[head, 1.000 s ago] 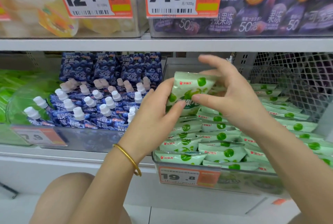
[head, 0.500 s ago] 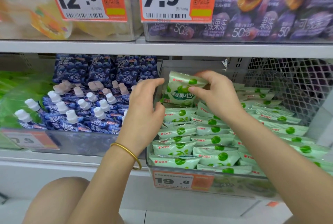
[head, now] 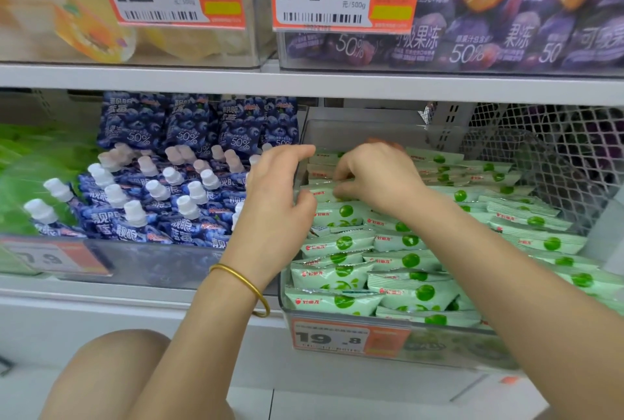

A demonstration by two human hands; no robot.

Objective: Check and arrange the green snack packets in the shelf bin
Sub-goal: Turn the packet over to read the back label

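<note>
In the shelf bin (head: pixel 354 131), the right hand (head: pixel 374 176) pinches far green packets (head: pixel 321 158); the left hand (head: pixel 280 190) is loosely spread.

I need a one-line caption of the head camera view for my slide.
Left hand open at the clear bin wall, right hand pinching a green snack packet at the back row.

I'm seeing bright, even store light coming from overhead. Soft shadow lying under upper shelf (head: pixel 304 82). Left green bags (head: pixel 30 176) blurring into haze. Clear bin (head: pixel 456 348) front showing hazy. Shelf lines bowing toward frame edges.
</note>
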